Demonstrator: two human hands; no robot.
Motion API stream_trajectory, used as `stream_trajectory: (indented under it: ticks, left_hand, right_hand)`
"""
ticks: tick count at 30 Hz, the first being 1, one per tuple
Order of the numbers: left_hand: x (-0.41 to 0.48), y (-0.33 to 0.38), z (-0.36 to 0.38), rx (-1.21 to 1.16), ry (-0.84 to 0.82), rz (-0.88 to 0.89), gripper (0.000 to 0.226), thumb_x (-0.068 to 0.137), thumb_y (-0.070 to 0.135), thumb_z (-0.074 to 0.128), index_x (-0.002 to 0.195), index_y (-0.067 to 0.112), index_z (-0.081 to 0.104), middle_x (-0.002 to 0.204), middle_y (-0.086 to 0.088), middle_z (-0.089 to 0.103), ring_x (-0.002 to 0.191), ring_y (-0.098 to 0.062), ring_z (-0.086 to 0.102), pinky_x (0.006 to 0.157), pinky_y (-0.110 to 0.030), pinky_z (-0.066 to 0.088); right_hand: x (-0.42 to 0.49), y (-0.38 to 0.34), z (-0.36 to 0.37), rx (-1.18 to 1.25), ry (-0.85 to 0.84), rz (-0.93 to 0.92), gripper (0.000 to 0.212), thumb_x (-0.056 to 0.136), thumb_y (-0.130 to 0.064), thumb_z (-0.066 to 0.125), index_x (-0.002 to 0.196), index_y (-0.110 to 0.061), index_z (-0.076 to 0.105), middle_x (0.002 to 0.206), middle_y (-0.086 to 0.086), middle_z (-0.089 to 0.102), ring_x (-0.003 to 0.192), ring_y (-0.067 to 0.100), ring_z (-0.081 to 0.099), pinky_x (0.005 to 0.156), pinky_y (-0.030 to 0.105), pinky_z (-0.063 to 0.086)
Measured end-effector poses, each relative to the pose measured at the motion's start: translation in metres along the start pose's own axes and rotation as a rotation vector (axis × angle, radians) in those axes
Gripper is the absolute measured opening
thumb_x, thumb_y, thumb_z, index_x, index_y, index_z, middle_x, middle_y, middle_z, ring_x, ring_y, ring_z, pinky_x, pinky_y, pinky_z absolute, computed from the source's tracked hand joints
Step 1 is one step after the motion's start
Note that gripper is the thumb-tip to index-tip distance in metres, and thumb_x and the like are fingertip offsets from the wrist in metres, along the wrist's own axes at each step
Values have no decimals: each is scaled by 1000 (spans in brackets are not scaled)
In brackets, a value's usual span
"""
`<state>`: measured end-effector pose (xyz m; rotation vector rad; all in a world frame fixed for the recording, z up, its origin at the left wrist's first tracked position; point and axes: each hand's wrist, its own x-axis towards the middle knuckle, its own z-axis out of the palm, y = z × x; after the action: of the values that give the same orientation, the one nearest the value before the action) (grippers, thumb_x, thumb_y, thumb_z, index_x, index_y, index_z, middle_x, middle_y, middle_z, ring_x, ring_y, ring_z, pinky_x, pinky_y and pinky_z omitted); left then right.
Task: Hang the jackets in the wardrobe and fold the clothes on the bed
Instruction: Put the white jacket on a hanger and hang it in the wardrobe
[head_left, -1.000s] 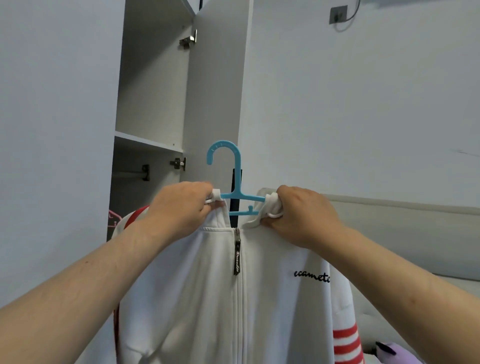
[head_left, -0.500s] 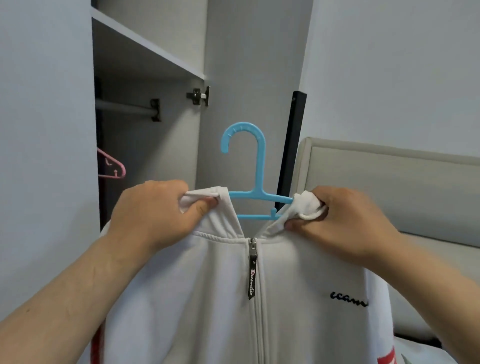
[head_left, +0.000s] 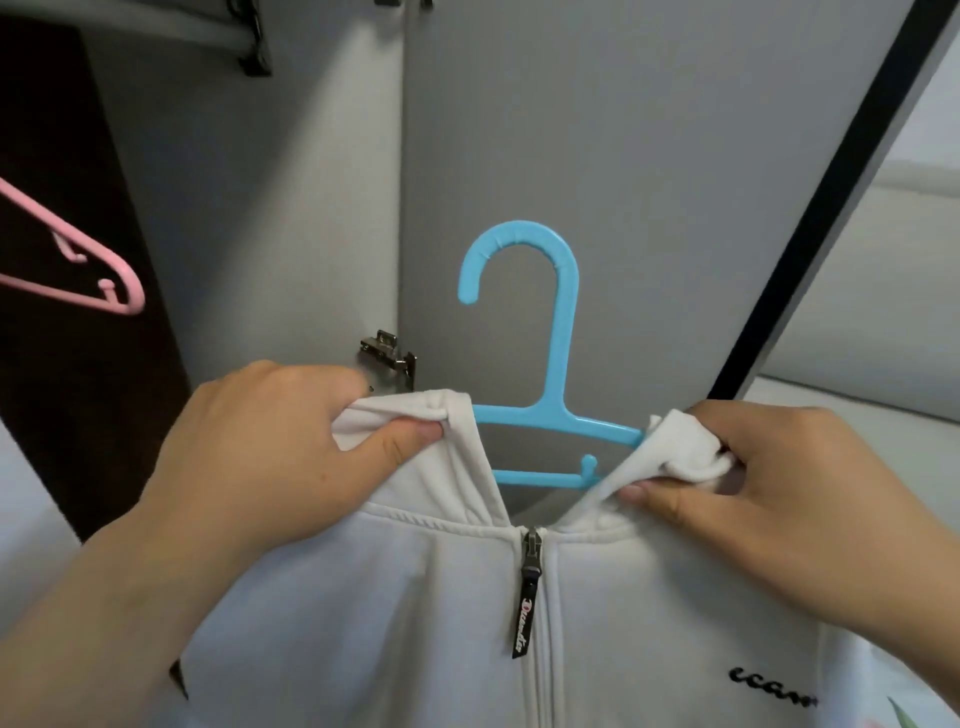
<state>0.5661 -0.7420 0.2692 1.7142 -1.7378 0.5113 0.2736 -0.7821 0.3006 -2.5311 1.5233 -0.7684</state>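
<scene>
While you hold it up at the centre of the frame, the white jacket (head_left: 389, 623) fills the lower half of the view, front towards you and zipped to the neck, with its dark zip pull (head_left: 524, 618) hanging straight down and black lettering (head_left: 769, 693) partly visible at the lower right. Your left hand (head_left: 270, 457) is curled round the bunched left side of the collar (head_left: 405, 410), thumb pressed under the fold. Your right hand (head_left: 779, 499) pinches the bunched right side of the collar in the same way, between thumb and fingers. Blue hanger (head_left: 561, 332): plastic, inside the neck of the jacket; its shoulders are covered by the fabric you grip, its crossbars show in the open V of the collar, and its hook stands upright above your hands, free of any rail. Wardrobe door (head_left: 623, 156): grey, open, directly behind the hook, with a dark edge running diagonally at the upper right and a metal hinge (head_left: 387, 358) just above your left hand. Wardrobe rail (head_left: 156, 28): upper left corner, well above the blue hook. Pink hanger (head_left: 130, 291): left edge of the frame, inside the dark wardrobe interior, partly cut off. Pale padded surface (head_left: 883, 312): right edge, beyond the door.
</scene>
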Motion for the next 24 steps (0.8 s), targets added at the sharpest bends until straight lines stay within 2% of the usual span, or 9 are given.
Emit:
stream_trajectory:
  ticks: [6,9,11,12,14,16,19,21,24]
  left_hand:
    - [19,-3,-22,-92,-187,-79,65,72,81,34,49,21,26,40,7,28,42,-17,31,47,-21,17]
    - [30,0,-53,-115,-238,-88,65,72,79,38,51,19,23,42,7,24,48,-26,28,48,-18,15]
    - [40,1,-76,-133,-268,-78,65,73,79,39,52,20,22,43,6,23,48,-26,29,48,-17,15]
    - [47,2,-87,-140,-261,-66,65,73,79,40,53,20,22,43,6,23,47,-26,30,48,-17,16]
    - [65,2,-106,-151,-249,-51,65,73,78,42,53,21,20,43,6,21,45,-29,32,48,-17,15]
    - [77,2,-119,-154,-231,-44,64,72,78,43,53,21,20,42,7,20,46,-27,28,49,-15,14]
    - [99,0,-141,-188,-235,-44,63,72,77,43,51,22,21,40,8,21,42,-19,24,50,-13,15]
    - [109,-2,-155,-213,-231,-43,61,72,77,44,50,25,20,40,9,21,40,-5,23,50,-14,15]
    - [121,-9,-167,-230,-234,-46,62,72,78,42,48,24,22,39,10,23,42,1,25,48,-16,15]
  right_hand:
    - [6,-29,-21,39,-125,118,38,69,-65,62,73,-28,62,64,-11,63,64,7,58,60,34,49]
    - [3,-43,-57,245,-289,121,39,74,-62,53,78,-24,63,73,-5,64,70,15,59,67,39,49]
    - [2,-52,-84,408,-342,171,49,82,-61,49,83,-14,63,80,6,65,78,23,60,77,48,49]
    - [3,-59,-96,441,-340,198,52,89,-63,50,81,-14,63,80,7,64,77,25,60,78,49,49]
    - [11,-74,-116,430,-318,233,43,87,-63,49,72,-25,61,67,-1,57,64,14,52,67,37,46]
    - [19,-85,-125,392,-300,243,32,81,-60,49,66,-33,60,59,-10,51,55,5,44,54,20,36]
    - [33,-101,-145,308,-268,269,32,88,-48,61,65,-26,60,57,-13,53,54,5,46,52,18,34]
    - [37,-111,-157,281,-245,272,30,91,-38,66,65,-25,59,57,-16,54,54,4,47,53,17,35]
    - [46,-125,-170,253,-224,266,28,90,-41,67,69,-22,64,59,-11,57,56,5,48,53,18,36]
